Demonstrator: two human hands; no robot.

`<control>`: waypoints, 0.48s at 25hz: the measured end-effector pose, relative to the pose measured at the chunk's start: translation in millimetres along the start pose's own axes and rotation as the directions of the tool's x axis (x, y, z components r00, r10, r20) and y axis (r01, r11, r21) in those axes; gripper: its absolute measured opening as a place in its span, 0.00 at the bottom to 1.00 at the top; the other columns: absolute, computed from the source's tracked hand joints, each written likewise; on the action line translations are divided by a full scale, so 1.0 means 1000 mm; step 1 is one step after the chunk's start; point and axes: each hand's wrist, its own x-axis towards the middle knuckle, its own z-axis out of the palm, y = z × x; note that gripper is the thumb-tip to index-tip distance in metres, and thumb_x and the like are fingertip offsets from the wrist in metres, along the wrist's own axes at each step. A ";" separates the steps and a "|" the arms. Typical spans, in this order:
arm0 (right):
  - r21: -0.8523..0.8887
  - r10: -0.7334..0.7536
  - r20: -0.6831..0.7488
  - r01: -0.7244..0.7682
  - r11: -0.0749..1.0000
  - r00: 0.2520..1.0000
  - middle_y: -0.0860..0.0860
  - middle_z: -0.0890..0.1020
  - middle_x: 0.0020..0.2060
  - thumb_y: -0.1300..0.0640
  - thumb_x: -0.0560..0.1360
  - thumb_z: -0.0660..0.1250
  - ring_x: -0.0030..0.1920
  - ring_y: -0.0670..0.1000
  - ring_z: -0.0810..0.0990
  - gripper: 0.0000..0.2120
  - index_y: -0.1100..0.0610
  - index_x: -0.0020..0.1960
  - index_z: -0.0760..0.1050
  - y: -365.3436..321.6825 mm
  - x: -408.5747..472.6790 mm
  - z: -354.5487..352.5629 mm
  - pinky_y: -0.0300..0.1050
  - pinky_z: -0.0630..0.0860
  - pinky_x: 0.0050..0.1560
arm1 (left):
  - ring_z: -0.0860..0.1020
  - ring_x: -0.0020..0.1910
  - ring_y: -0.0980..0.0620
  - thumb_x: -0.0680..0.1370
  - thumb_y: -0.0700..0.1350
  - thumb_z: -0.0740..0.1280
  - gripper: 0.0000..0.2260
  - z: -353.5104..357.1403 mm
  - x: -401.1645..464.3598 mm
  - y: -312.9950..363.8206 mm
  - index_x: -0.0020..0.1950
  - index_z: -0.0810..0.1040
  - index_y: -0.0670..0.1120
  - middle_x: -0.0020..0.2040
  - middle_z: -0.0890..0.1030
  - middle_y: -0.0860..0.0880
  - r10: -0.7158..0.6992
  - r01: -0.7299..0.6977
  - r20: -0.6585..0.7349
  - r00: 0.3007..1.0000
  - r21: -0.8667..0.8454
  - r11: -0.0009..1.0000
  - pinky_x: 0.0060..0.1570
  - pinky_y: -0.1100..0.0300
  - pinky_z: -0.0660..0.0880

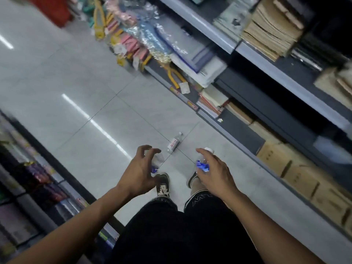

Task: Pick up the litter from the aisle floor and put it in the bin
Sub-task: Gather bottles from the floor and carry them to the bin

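Observation:
A clear plastic bottle with a red-and-white label [173, 143] lies on the grey tiled floor just ahead of my feet. My left hand [141, 168] grips a crumpled clear bottle with a blue label [157, 161], fingers curled round it. My right hand [215, 170] holds another clear bottle with a blue label and white cap [202, 164]. Both hands hover above my shoes, a short way short of the bottle on the floor. No bin is in view.
Shelving with stacked paper, books and cardboard boxes [297, 168] runs along the right side of the aisle. Another shelf of packaged goods [38, 178] lines the left. A small white scrap [220, 120] lies on the bottom right shelf. A red object [53, 8] stands far down the aisle.

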 end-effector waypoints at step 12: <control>0.487 0.589 -0.306 -0.409 0.772 0.748 0.43 0.82 0.48 0.45 0.72 0.74 0.47 0.52 0.82 0.33 0.42 0.71 0.62 0.122 -0.204 0.027 0.47 0.78 0.50 | 0.80 0.45 0.54 0.66 0.55 0.71 0.31 0.088 0.022 0.136 0.69 0.69 0.58 0.69 0.65 0.56 0.390 -0.571 0.518 0.761 0.250 0.782 0.45 0.57 0.79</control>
